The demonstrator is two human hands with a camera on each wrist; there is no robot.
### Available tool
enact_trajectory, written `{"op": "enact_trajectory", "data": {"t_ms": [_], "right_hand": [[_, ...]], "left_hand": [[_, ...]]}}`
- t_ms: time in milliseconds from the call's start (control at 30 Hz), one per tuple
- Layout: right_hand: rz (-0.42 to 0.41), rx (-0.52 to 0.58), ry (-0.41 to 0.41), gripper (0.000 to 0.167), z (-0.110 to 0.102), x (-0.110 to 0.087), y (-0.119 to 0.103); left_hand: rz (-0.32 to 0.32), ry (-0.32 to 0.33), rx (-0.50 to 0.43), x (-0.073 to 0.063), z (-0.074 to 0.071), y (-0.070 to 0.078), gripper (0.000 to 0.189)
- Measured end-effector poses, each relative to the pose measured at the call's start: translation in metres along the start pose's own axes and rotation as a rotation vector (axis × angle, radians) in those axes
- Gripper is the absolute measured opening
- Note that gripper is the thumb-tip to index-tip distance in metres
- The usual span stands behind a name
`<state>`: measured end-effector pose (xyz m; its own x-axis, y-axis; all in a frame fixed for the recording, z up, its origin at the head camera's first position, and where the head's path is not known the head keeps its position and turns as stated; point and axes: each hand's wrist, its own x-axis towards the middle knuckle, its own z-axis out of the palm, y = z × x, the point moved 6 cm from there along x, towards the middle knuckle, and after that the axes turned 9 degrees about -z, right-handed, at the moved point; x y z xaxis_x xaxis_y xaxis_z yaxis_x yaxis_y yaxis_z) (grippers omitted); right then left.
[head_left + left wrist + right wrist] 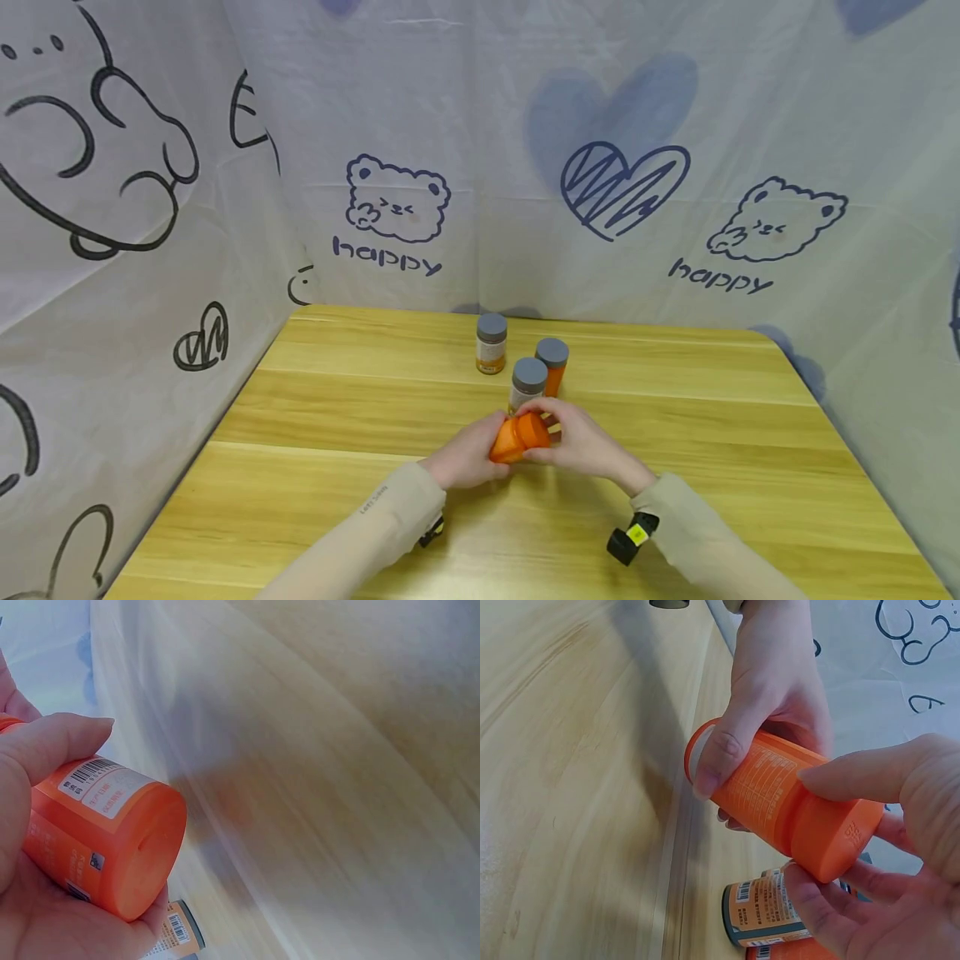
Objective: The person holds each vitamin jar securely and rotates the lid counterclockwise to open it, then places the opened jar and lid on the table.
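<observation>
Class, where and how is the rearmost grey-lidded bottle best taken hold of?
Grip the rear bottle round its straight, upright sides below the grey lid, probably best from the left: the two other grey-lidded bottles stand to its right.

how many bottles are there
4: the held orange bottle; beyond it, the nearest grey-lidded bottle; the orange-bodied, grey-lidded bottle behind that, rightward; and the rear-left bottle. No others show.
</observation>
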<state>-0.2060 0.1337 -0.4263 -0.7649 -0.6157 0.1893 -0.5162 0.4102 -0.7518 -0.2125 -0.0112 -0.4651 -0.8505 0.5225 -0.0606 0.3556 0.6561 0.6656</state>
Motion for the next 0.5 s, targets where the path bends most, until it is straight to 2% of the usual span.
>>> {"op": "enact_trajectory", "data": {"t_ms": [500], "right_hand": [[-0.076,-0.052,0.051,0.046,-0.0014,0.0007,-0.0104]], "left_hand": [[-0.013,-0.008,-0.012,-0.0011,-0.0035,0.0017,0.048]]}}
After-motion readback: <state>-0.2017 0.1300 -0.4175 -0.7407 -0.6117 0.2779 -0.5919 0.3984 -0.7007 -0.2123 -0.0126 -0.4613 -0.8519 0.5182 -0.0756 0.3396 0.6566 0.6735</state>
